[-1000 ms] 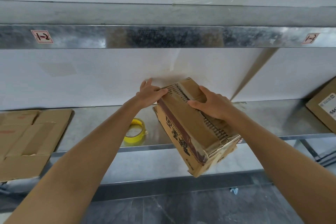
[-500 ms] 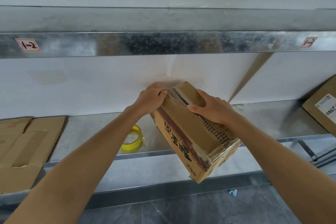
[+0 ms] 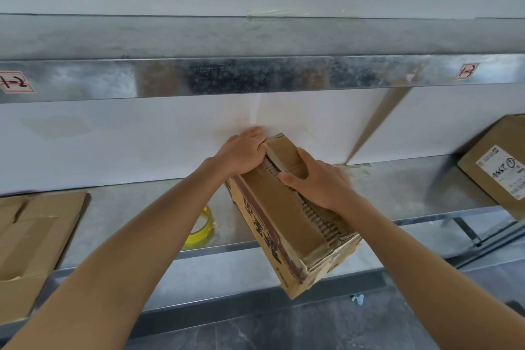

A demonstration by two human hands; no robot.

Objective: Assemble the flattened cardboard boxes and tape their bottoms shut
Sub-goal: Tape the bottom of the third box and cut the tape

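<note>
**A:** So, where does the box [image 3: 284, 221] sit?

**B:** It is tilted on the front lip of the shelf [image 3: 136, 207]. Its near corner hangs out over the floor and its bottom flaps face up.

**A:** And the hands?

**B:** The right hand [image 3: 315, 182] lies flat on the right flap, fingers straight and close together, thumb along the seam, pressing down. The left hand [image 3: 241, 153] is at the far left corner, fingers curled over the edge and gripping it.

**A:** Is that new?

**B:** Yes. A second ago the left fingers were spread and lifted beside that corner, and now they have closed on it. The right hand has stayed on its flap.

**A:** What does that mean for the job?

**B:** I judge the flaps are being squeezed together for taping. A ribbed strip shows between them, and I see no fresh tape across it.

**A:** Is tape handy?

**B:** A yellow tape roll [image 3: 203, 231] lies on the shelf just left of the box, partly behind the left forearm, untouched.

**A:** And beyond?

**B:** Flattened cardboard [image 3: 37, 236] waits at the far left. Another box [image 3: 494, 162] leans toward the wall at the far right. An upper shelf [image 3: 255, 77] runs above.
</note>
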